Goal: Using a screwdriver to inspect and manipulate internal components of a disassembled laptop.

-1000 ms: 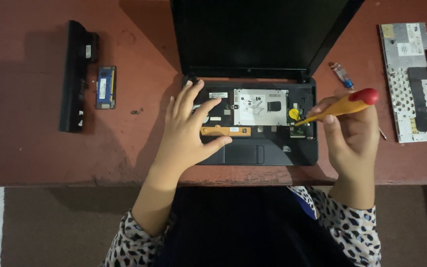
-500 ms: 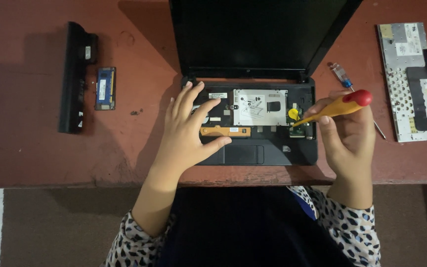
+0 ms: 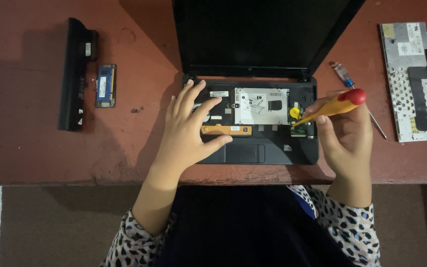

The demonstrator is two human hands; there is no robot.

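Not much changed from half a second back: the right hand (image 3: pixel 346 141) has drifted a touch higher with the screwdriver (image 3: pixel 333 106), and the left hand (image 3: pixel 188 129) sits about where it was, spread on the opened laptop base (image 3: pixel 253 121).

The screwdriver has a yellow-orange handle with a red cap. It lies across the right hand's fingers (image 3: pixel 322 129), pinched between thumb and the first fingers, so that hand is closed around the handle. The red end points up and to the right, and the tip slants down-left onto the right part of the laptop base, right by a small yellow bit there. Can't tell if the tip is actually seated in a screw.

The left hand holds nothing. Its fingers are fanned out and flat on the left side of the exposed internals, thumb stretched toward the orange strip (image 3: pixel 226 130) just above the touchpad, touching or almost touching it.

Both wrists come in from the bottom edge, sleeves in a spotted print, the right forearm more upright than the left.

Also on the red-brown counter (image 3: pixel 35 153): a long black battery (image 3: pixel 75 74) far left, a memory stick (image 3: pixel 106 85) beside it, a second small screwdriver (image 3: pixel 344 75) and a silvery keyboard back (image 3: pixel 413 81) on the right.
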